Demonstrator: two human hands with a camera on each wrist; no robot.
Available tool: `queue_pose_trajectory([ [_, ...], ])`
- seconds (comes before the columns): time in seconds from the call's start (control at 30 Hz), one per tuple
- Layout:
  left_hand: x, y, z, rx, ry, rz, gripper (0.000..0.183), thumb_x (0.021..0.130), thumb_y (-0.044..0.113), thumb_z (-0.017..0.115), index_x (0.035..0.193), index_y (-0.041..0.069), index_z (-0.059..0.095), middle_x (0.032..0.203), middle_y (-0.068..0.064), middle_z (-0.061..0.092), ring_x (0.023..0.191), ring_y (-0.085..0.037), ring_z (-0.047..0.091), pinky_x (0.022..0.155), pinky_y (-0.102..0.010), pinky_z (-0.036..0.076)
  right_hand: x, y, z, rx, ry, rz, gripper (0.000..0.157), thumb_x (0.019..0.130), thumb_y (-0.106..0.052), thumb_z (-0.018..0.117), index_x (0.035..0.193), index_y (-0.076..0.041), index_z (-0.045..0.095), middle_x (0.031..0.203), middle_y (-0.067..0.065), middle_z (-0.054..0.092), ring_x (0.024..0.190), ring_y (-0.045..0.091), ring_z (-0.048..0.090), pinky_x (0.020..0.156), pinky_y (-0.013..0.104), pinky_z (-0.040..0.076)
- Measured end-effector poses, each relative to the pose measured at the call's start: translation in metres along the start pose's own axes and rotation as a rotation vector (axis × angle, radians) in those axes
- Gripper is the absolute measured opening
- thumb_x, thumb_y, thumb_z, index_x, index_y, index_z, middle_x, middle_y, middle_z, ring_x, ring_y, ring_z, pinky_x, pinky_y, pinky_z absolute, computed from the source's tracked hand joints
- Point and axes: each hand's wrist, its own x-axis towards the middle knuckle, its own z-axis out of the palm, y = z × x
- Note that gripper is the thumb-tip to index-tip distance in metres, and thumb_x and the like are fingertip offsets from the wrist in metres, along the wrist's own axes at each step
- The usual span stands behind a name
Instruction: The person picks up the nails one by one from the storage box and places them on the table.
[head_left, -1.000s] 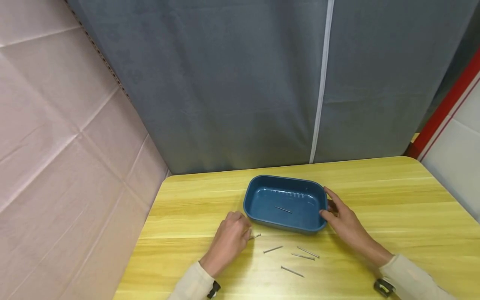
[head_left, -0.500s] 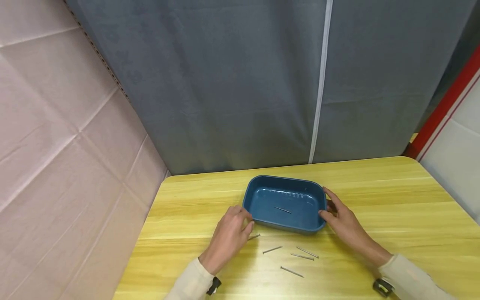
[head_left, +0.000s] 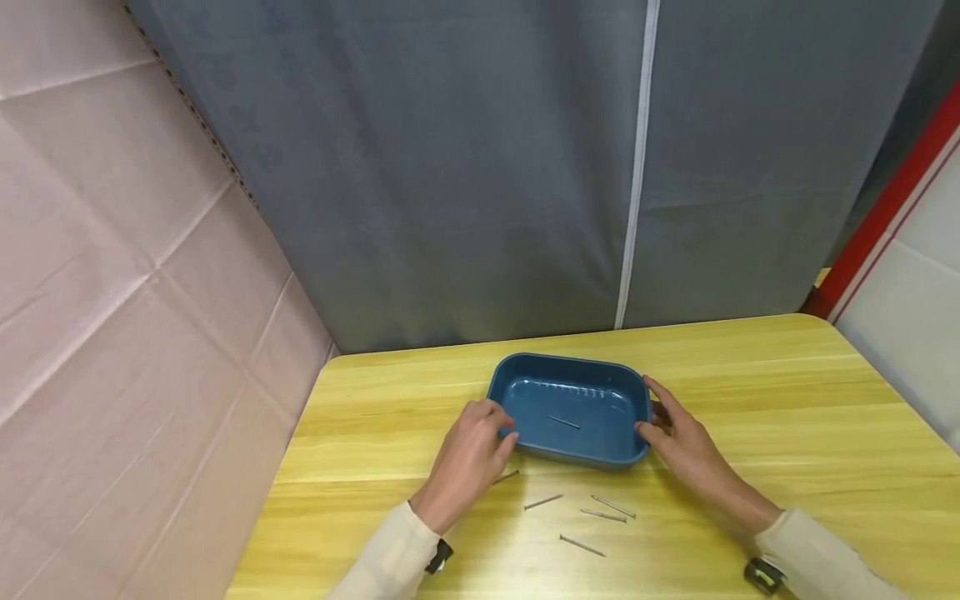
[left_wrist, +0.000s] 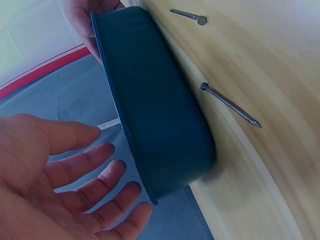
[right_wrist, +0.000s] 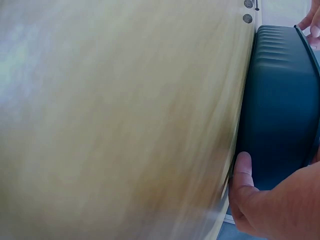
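Observation:
A dark blue rectangular dish (head_left: 577,454) stands on the wooden table, with one nail (head_left: 563,422) lying on its floor. My right hand (head_left: 693,454) holds the dish's right end, thumb at the front of the rim and fingers round the side. At the opposite end, my left hand (head_left: 468,458) hovers over the near left corner; the left wrist view shows its fingers spread and holding nothing, fingertips right at the rim. Beneath this hand, a nail (head_left: 507,477) on the table is partly hidden. Another nail (left_wrist: 230,104) lies close beside the dish in the left wrist view.
Several more nails lie in front of the dish, among them a slanted nail (head_left: 543,502), a pair with one nail (head_left: 603,515) nearly touching its neighbour, and a nearer nail (head_left: 582,546). A grey curtain (head_left: 480,208) hangs behind the table (head_left: 750,392).
My left hand has moved from beside the leftmost nail up and right to the dish's corner, and its fingers have spread. My right hand stays on the dish.

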Motion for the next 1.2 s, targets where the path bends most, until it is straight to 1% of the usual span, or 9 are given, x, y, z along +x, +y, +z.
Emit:
queue_pose_trajectory([
  [0.13,0.005,0.000,0.004,0.015,0.005,0.020,0.015,0.099,0.017,0.086,0.107,0.005,0.084,0.113,-0.005,0.074,0.106,-0.022,0.065,0.090,-0.033,0.061,0.000,-0.001,0.000,-0.001,-0.004,-0.002,0.079,0.113,-0.020,0.059,0.177,-0.011,0.015,0.160,0.039,0.047,0.146,0.059,0.047,0.115,0.075,0.043],
  [0.33,0.014,-0.003,0.012,0.061,0.024,0.066,0.015,0.097,0.017,0.088,0.106,0.006,0.085,0.111,-0.005,0.075,0.104,-0.022,0.065,0.089,-0.033,0.060,0.001,0.000,0.000,-0.003,0.005,-0.004,0.078,0.113,-0.020,0.060,0.177,-0.011,0.017,0.160,0.038,0.047,0.147,0.059,0.047,0.116,0.075,0.041],
  [0.5,0.018,-0.001,0.015,0.100,0.033,0.094,0.015,0.095,0.016,0.089,0.105,0.006,0.085,0.110,-0.006,0.076,0.102,-0.023,0.066,0.088,-0.033,0.060,0.000,0.000,0.001,0.001,0.005,-0.011,0.078,0.113,-0.020,0.060,0.177,-0.010,0.017,0.159,0.038,0.048,0.146,0.059,0.048,0.116,0.076,0.041],
  [0.8,0.030,0.006,0.022,0.125,-0.009,0.106,0.016,0.097,0.018,0.087,0.107,0.005,0.085,0.112,-0.006,0.077,0.103,-0.024,0.066,0.089,-0.033,0.059,-0.003,-0.002,-0.001,-0.006,0.004,0.000,0.079,0.113,-0.021,0.060,0.178,-0.013,0.015,0.161,0.038,0.047,0.148,0.058,0.047,0.116,0.076,0.040],
  [0.9,0.035,0.007,0.025,0.140,-0.030,0.106,0.016,0.098,0.018,0.086,0.109,0.006,0.085,0.112,-0.006,0.077,0.102,-0.024,0.065,0.088,-0.032,0.058,-0.004,-0.003,-0.002,-0.015,0.009,-0.003,0.079,0.113,-0.021,0.060,0.178,-0.013,0.016,0.161,0.038,0.047,0.147,0.058,0.048,0.116,0.075,0.041],
  [1.03,0.041,0.007,0.032,0.174,-0.038,0.116,0.016,0.098,0.019,0.086,0.108,0.007,0.086,0.112,-0.006,0.077,0.101,-0.025,0.065,0.085,-0.033,0.059,-0.006,-0.005,-0.004,-0.021,0.017,-0.006,0.078,0.113,-0.020,0.060,0.177,-0.012,0.017,0.160,0.037,0.048,0.145,0.055,0.051,0.115,0.074,0.044],
  [1.2,0.045,0.008,0.037,0.199,-0.070,0.111,0.015,0.098,0.019,0.086,0.109,0.008,0.086,0.111,-0.006,0.077,0.102,-0.025,0.065,0.083,-0.035,0.060,-0.007,-0.005,-0.004,-0.016,0.015,-0.008,0.078,0.114,-0.020,0.059,0.177,-0.012,0.016,0.160,0.037,0.048,0.145,0.056,0.051,0.114,0.073,0.045],
])
